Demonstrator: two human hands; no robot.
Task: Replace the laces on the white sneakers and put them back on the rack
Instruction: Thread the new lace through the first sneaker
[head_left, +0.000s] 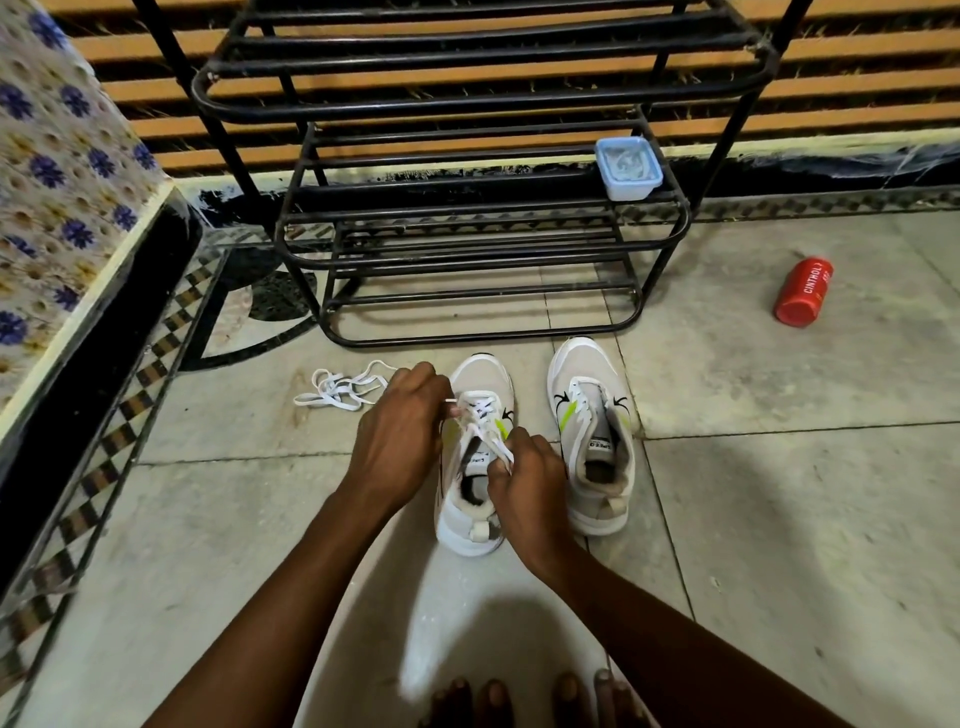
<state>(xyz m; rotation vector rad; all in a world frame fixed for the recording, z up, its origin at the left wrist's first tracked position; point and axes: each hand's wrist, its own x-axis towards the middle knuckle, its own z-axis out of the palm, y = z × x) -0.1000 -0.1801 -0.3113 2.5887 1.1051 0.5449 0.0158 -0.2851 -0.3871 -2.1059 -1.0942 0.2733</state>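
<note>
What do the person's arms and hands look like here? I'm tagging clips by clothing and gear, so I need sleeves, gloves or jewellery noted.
Both forearms are bare right to the bottom edge of the picture: no sleeves show. The left hand and right hand wear no gloves, and no watch, bracelet or ring is visible. Nails are short.

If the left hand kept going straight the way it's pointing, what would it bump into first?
Probably the toe of the left sneaker. The left hand points up and right across that shoe while pinching its lace. Beyond it stands the black shoe rack, though depth is hard to judge.
</note>
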